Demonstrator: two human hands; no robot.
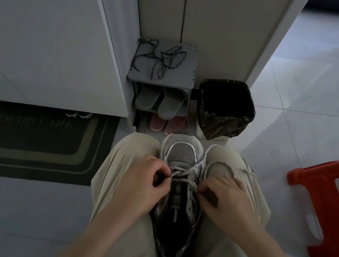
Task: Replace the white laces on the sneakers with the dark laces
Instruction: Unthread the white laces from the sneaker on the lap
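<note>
Step in hand, as I judge it: unlacing, w/ the white lace only partly out. The upper eyelets look bare and the crossings remain near the toe.

Lower centre of frame, left hand [145, 183] has its fingers curled in tight, thumb and forefinger pinching the white lace [181, 173] at the left end of a crossing. The sneaker [182, 153] sits wedged btwn the knees, toe pointing to the top of the frame. Right hand [225, 201] is curled at the right eyelet row and seems to pinch a strand there, tips partly hidden. A loose end trails over the knee at right.

To do it well:
- keep the shoe clamped btwn the knees
- slacken one crossing at a time, alternating sides
- pull straight out thru each eyelet, no yanking, so the tip doesn't snag

Dark laces [160, 61] lie tangled on the grey rack [186, 81] at upper centre, well apart from the hands. They'll need untangling first.

Writing: doormat [26, 148] at left reads approx. "BEAUTIFUL LIFE", dim. No brand is legible on the shoe.
</note>
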